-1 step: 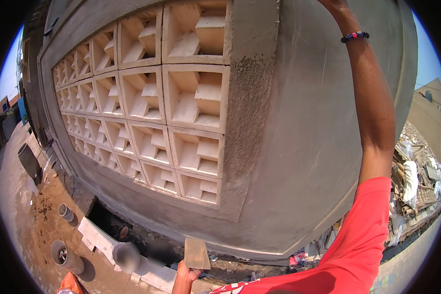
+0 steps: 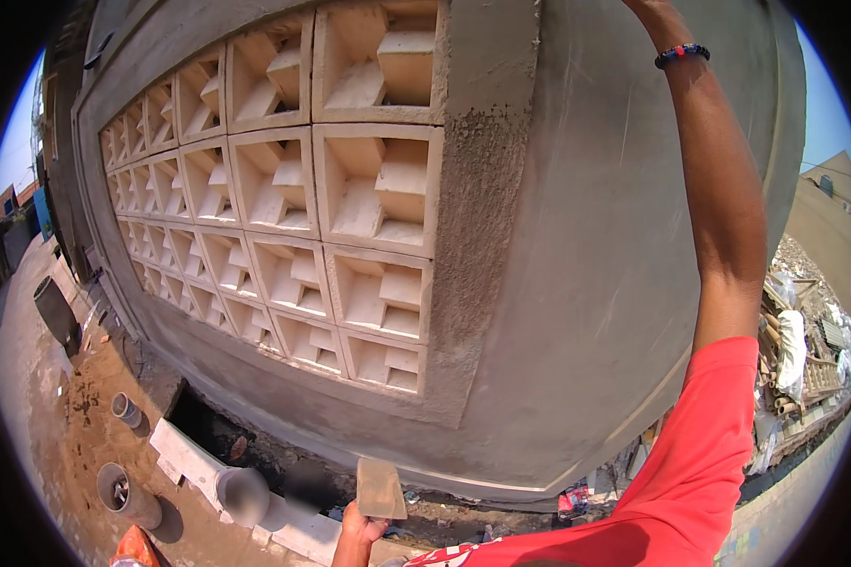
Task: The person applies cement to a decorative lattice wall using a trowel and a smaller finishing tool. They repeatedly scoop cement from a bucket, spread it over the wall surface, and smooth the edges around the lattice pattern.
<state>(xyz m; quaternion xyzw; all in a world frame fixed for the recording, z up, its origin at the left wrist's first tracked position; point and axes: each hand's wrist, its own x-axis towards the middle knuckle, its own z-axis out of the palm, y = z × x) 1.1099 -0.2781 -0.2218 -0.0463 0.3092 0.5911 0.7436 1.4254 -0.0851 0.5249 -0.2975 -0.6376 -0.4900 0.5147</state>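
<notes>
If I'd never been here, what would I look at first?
Probably the big grid of cream, square openwork blocks set in the grey plastered wall, left of centre. Next, the bright red cloth sleeve at lower right, with a bare right arm stretched up past the top edge. Low in the middle, the left hand holds a flat, brownish rectangular board.
</notes>
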